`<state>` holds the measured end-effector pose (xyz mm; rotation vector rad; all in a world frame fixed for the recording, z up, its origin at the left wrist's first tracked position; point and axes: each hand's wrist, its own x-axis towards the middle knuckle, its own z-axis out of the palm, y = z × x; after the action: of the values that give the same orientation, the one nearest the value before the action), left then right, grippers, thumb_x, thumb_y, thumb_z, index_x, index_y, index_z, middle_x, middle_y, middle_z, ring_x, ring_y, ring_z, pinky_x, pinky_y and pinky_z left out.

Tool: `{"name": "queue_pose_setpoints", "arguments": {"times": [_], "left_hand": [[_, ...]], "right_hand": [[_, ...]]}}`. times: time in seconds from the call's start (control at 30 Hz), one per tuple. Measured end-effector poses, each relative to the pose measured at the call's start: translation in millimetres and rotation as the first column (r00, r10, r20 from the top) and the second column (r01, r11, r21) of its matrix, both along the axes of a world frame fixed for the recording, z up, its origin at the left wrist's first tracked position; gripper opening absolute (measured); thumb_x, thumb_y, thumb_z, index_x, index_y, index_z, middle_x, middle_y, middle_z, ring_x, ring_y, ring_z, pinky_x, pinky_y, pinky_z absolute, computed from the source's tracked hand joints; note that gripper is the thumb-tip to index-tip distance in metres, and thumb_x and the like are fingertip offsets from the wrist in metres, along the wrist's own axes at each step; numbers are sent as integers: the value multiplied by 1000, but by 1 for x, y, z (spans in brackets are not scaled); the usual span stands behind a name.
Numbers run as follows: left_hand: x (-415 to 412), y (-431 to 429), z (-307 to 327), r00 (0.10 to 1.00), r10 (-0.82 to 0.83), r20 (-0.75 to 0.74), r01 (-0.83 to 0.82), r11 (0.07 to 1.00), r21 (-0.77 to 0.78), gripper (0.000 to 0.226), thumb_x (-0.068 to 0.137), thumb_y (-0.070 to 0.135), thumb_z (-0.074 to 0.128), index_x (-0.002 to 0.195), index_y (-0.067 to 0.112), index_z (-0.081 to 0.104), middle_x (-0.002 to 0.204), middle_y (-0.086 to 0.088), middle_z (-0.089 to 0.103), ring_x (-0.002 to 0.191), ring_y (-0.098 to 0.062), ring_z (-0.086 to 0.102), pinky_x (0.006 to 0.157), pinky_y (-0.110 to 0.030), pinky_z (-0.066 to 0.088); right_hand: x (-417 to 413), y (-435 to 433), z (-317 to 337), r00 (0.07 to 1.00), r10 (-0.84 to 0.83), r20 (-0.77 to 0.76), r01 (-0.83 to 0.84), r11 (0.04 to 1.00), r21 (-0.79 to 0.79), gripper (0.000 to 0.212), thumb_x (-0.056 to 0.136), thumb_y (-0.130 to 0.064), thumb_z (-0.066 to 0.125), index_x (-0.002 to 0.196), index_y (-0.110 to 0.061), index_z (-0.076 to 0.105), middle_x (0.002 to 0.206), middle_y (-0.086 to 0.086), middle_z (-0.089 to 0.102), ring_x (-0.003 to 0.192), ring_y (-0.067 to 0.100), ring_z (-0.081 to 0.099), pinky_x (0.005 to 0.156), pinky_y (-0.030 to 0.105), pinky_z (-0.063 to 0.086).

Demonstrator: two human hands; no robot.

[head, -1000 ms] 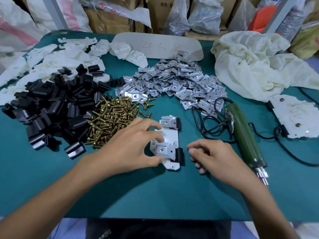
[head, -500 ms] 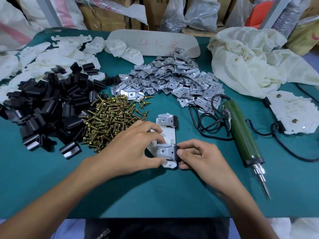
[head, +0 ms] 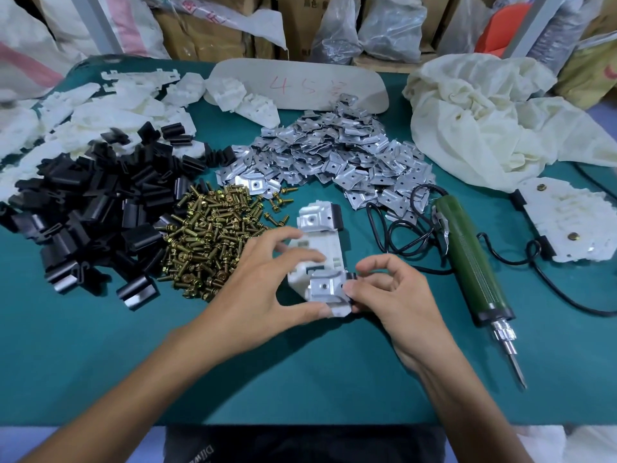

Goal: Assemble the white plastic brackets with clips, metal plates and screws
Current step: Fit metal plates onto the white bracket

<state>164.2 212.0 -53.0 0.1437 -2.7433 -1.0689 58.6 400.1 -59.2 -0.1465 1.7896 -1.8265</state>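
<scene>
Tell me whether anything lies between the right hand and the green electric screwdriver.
Nothing visible does. The right hand pinches the near end of the white bracket, and only bare green table separates it from the screwdriver lying to its right. The black cable loops farther back, just off that path.

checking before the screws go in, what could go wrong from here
The near metal plate has no screw yet, so it could shift off its hole as the right hand pinches the near clip. The left hand holds the bracket beside the screw pile; a nudge could scatter screws.
</scene>
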Motion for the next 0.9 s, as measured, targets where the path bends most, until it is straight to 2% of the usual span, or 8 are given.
{"name": "queue_pose_setpoints", "arguments": {"times": [0.1,0.27,0.37,0.43,0.57,0.67,0.9], "left_hand": [[-3,3,-3,991,124,-44,-115,979,167,58,71,74,68,124,52,55,144,21,29,135,1,31,102,-27,40],[-15,8,-6,983,175,-46,-140,897,419,44,79,65,66,120,53,57,138,16,44,125,-1,48,98,-27,48],[-21,11,-7,994,107,-19,-69,757,650,41,81,49,73,119,41,60,122,4,67,111,-12,65,95,-33,53],[-22,13,-9,997,81,-10,-46,652,757,41,80,40,76,118,34,60,114,-1,73,103,-16,69,89,-32,56],[-23,15,-12,995,100,9,-60,528,847,43,81,28,81,118,27,59,112,-11,74,100,-24,71,90,-41,58],[-22,14,-12,997,80,5,-41,453,890,48,80,17,79,122,18,54,112,-14,74,100,-26,72,88,-37,58],[-20,13,-12,997,76,7,-39,422,906,44,81,10,74,121,14,54,108,-16,75,94,-25,72,91,-36,57]], "right_hand": [[-13,-8,3,999,-27,-25,25,997,-75,28,83,12,73,98,-9,63,72,13,71,55,17,62,56,24,54],[-23,-15,2,1000,-23,-9,21,978,-207,26,88,14,66,100,-9,60,71,8,73,59,15,64,59,24,55],[-22,-15,-2,1000,-17,0,16,972,-233,27,88,14,66,99,-10,61,74,10,73,60,16,64,60,24,55],[-23,-14,-4,1000,-15,-11,12,974,-228,28,88,14,66,98,-12,62,76,12,72,60,18,63,61,25,56],[-24,-13,-6,1000,-8,-20,4,975,-221,28,88,13,68,97,-14,63,79,13,71,62,19,63,64,25,56],[-26,-12,-7,1000,18,-21,-22,976,-217,26,89,10,68,98,-14,63,78,11,72,64,19,63,67,25,56],[-26,-11,-6,999,33,-27,-38,976,-216,30,89,10,69,94,-19,72,76,10,72,65,20,62,68,24,56]]}}
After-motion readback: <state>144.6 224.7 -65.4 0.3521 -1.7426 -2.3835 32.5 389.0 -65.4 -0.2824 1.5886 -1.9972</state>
